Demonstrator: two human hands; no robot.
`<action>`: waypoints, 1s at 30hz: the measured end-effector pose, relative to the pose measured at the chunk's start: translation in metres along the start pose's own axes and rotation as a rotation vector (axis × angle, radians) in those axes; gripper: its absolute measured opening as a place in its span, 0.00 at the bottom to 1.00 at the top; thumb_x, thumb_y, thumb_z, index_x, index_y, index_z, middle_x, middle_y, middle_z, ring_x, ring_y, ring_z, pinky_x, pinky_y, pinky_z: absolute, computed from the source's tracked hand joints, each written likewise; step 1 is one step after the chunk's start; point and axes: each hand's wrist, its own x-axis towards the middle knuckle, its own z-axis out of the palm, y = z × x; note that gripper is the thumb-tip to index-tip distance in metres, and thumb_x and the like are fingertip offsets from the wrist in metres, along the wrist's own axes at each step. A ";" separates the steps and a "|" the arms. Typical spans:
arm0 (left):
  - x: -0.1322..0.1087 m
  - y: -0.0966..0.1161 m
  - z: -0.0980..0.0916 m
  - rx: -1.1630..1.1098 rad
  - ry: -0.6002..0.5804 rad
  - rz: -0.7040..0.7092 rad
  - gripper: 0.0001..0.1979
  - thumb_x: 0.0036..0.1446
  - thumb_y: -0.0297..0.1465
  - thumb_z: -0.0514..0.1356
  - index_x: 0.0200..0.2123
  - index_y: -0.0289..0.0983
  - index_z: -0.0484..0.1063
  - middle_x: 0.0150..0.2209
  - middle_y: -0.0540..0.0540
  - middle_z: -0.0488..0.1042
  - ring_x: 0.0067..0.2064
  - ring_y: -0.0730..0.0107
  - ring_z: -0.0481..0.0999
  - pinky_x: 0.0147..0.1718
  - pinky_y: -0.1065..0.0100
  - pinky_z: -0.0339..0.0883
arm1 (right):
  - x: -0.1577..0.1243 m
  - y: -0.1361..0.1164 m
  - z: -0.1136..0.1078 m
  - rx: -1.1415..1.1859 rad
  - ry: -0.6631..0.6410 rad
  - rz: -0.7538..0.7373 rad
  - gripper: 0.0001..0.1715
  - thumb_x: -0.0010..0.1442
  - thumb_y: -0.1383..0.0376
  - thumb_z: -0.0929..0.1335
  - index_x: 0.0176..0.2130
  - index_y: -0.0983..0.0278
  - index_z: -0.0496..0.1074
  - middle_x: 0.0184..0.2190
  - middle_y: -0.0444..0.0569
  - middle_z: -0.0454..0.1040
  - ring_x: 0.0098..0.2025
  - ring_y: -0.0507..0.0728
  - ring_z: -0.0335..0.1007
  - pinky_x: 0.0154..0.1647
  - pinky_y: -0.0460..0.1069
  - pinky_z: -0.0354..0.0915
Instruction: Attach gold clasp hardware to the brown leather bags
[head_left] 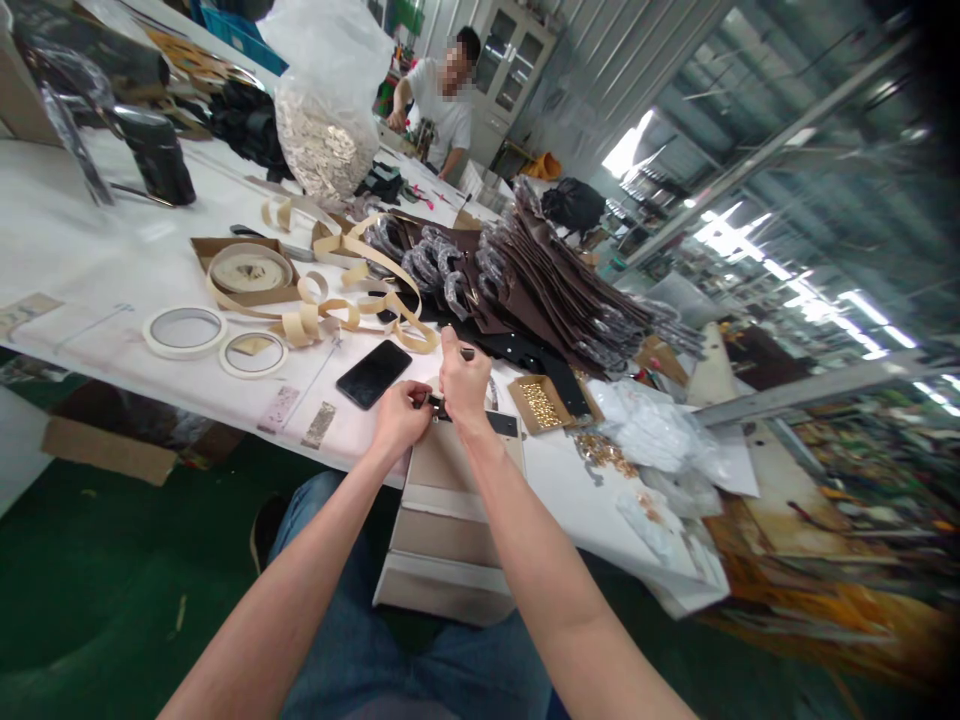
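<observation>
We note two bare hands at the near edge of the white table (90,250). The left hand (400,415) is curled nearly closed, its fingertips pinching a small dark fitting (436,405). The right hand (464,385) is fisted just beside it, gripping a slim tool (467,353) whose tip pokes out above the thumb. The fitting sits at the top of one tan panel (442,520), which hangs off the table edge onto the lap.

We count:
- one black phone (373,373), face up, just left of the hands
- one open carton of gold rivets (541,403), just right of them
- two loose tape rolls (185,331), flat, side by side
- a third roll in a cardboard tray (250,270) behind
- one tangle of tan strips (352,300), number not countable
- one fanned stack of brown pieces (555,290)
- one clear sack of pale chips (326,140)

One co-worker (442,100) stands at the far end of the table.
</observation>
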 end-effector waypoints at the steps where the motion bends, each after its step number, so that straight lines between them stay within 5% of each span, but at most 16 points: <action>1: 0.001 0.000 -0.001 -0.009 -0.010 -0.005 0.18 0.47 0.21 0.68 0.43 0.35 0.88 0.31 0.49 0.81 0.32 0.65 0.76 0.34 0.67 0.66 | -0.008 0.000 -0.003 -0.014 0.039 -0.077 0.40 0.69 0.34 0.75 0.26 0.55 0.59 0.18 0.37 0.60 0.20 0.51 0.56 0.18 0.48 0.54; 3: 0.002 0.000 -0.003 -0.030 -0.039 -0.022 0.19 0.47 0.21 0.68 0.44 0.35 0.87 0.31 0.49 0.80 0.31 0.66 0.76 0.33 0.68 0.65 | -0.023 0.001 -0.012 0.007 0.104 -0.192 0.41 0.70 0.33 0.73 0.24 0.56 0.60 0.18 0.38 0.61 0.20 0.51 0.57 0.20 0.48 0.56; 9: 0.005 0.004 -0.006 -0.038 -0.082 -0.034 0.17 0.46 0.23 0.69 0.43 0.34 0.85 0.27 0.53 0.75 0.28 0.69 0.72 0.30 0.69 0.61 | -0.027 -0.001 -0.027 0.254 0.186 -0.213 0.44 0.70 0.29 0.72 0.23 0.55 0.56 0.16 0.35 0.54 0.16 0.49 0.50 0.17 0.49 0.53; 17: 0.003 0.001 -0.006 -0.024 -0.087 -0.021 0.18 0.48 0.22 0.69 0.45 0.35 0.85 0.32 0.50 0.81 0.30 0.68 0.76 0.32 0.68 0.65 | -0.027 0.008 -0.015 0.108 0.161 -0.195 0.44 0.71 0.28 0.70 0.23 0.55 0.57 0.16 0.39 0.58 0.17 0.51 0.56 0.17 0.49 0.59; 25: 0.002 0.001 -0.002 -0.025 -0.076 -0.030 0.18 0.50 0.22 0.69 0.47 0.33 0.85 0.32 0.49 0.81 0.30 0.69 0.75 0.31 0.69 0.64 | -0.022 0.001 -0.031 0.393 0.113 -0.226 0.46 0.71 0.32 0.74 0.22 0.56 0.53 0.15 0.34 0.50 0.15 0.48 0.46 0.16 0.48 0.48; 30: 0.003 0.001 -0.003 -0.051 -0.098 -0.050 0.19 0.50 0.24 0.69 0.47 0.34 0.84 0.34 0.48 0.83 0.31 0.69 0.77 0.31 0.69 0.65 | -0.029 0.004 -0.031 0.351 0.093 -0.232 0.45 0.71 0.32 0.73 0.22 0.56 0.57 0.15 0.36 0.53 0.16 0.49 0.49 0.17 0.49 0.50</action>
